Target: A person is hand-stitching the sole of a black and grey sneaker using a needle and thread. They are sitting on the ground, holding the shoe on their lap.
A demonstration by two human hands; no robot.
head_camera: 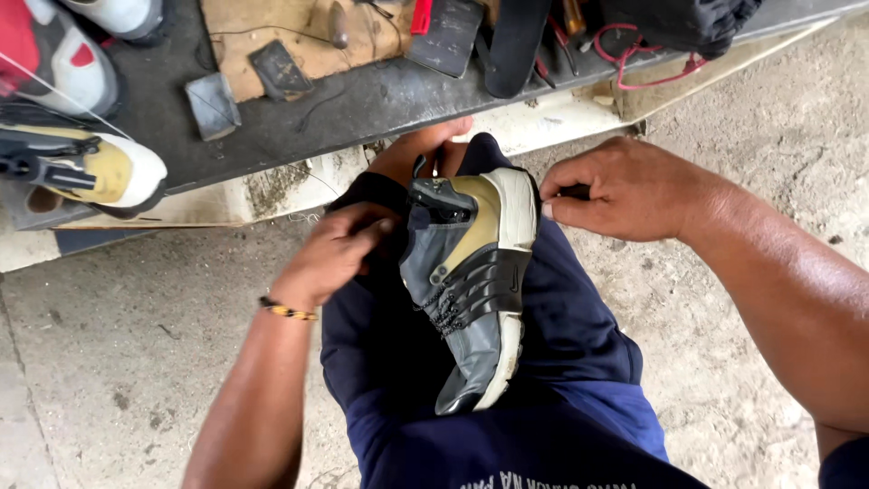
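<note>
Nearby, 2 shoes (81, 163) (workboard (362, 100))

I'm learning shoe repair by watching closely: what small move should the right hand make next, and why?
Probably draw the right hand a little further from the sneaker. Its fingertips are pinched shut beside the sole's edge, as if on a thread too fine to see, while the left hand steadies the grey upper on the lap. Pulling away would tighten whatever it pinches.

Dark work board (299, 122) ahead of me carries a wooden block (290, 36), a small grey stone (213, 106), red cord (643, 68) and a black bag (688, 20). Two spare sneakers (86, 167) lie at its left end. Bare concrete floor (127, 353) below.
</note>
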